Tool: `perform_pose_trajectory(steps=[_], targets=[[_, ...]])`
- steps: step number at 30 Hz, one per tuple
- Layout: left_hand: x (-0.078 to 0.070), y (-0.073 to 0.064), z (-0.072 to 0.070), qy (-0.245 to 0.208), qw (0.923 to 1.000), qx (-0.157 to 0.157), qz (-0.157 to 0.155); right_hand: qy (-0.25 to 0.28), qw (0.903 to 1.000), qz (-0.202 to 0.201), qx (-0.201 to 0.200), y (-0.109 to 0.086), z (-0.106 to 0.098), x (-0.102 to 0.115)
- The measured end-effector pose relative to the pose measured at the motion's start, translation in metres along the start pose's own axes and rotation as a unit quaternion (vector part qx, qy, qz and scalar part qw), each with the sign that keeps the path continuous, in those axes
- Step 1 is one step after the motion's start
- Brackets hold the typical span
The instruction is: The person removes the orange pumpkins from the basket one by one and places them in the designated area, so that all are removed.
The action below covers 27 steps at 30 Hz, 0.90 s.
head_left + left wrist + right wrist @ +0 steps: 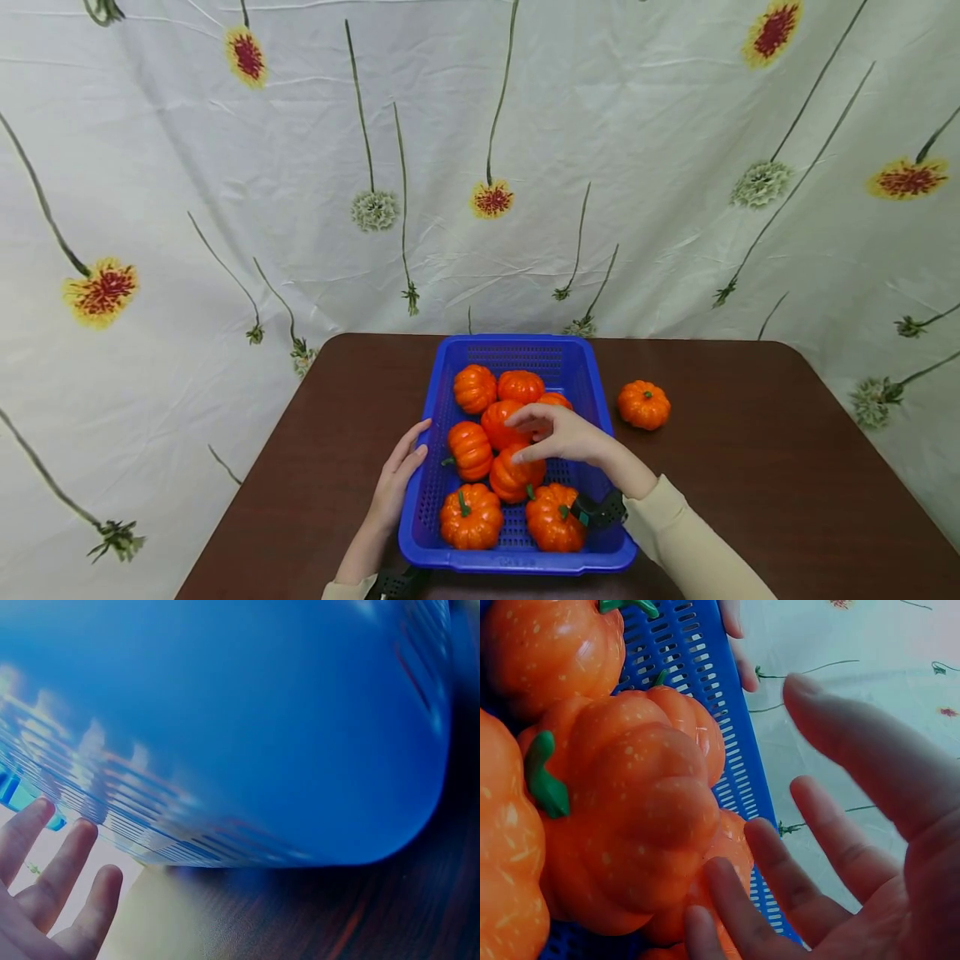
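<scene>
A blue plastic basket (525, 560) with slotted walls holds several small orange pumpkins with green stems. My left hand (396, 479) is at the basket's left side, fingers extended along the rim; in the left wrist view its fingers (56, 866) lie beside the slotted wall. Over the middle of the basket my right hand (558, 433) hovers with spread fingers and nothing between them. Nearest below it are a pumpkin (513, 479) near the centre, large in the right wrist view, and another pumpkin (495, 421) just behind that one.
One more pumpkin (643, 405) sits on the dark brown table (750, 483), right of the basket. Behind the table hangs a pale cloth (645, 125) printed with flowers. Dark wrist straps (600, 510) are on both wrists.
</scene>
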<state>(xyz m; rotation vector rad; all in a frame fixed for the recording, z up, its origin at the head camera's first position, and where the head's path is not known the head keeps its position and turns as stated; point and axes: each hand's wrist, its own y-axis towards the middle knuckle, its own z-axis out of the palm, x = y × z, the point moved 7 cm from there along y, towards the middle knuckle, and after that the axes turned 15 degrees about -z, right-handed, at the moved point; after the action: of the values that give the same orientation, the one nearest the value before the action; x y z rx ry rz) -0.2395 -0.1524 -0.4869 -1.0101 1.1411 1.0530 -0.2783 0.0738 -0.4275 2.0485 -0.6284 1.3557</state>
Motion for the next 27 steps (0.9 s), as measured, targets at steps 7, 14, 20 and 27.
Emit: perform_pose_trajectory(steps=[7,14,20,27], targets=[[0.001,0.001,-0.001,-0.001,1.0,-0.003,-0.004,-0.017,0.9997,0.013,0.011,0.0,0.002,-0.006],[0.001,0.001,0.0,-0.004,1.0,0.002,-0.002,-0.041,0.9986,0.024,0.024,-0.003,0.001,-0.009],[0.002,0.001,0.0,-0.003,1.0,0.004,0.0,-0.055,0.9971,0.034,0.041,-0.005,0.002,-0.012],[0.002,0.001,0.0,-0.004,1.0,0.007,0.001,-0.074,0.9955,0.041,0.043,-0.005,0.002,-0.013]])
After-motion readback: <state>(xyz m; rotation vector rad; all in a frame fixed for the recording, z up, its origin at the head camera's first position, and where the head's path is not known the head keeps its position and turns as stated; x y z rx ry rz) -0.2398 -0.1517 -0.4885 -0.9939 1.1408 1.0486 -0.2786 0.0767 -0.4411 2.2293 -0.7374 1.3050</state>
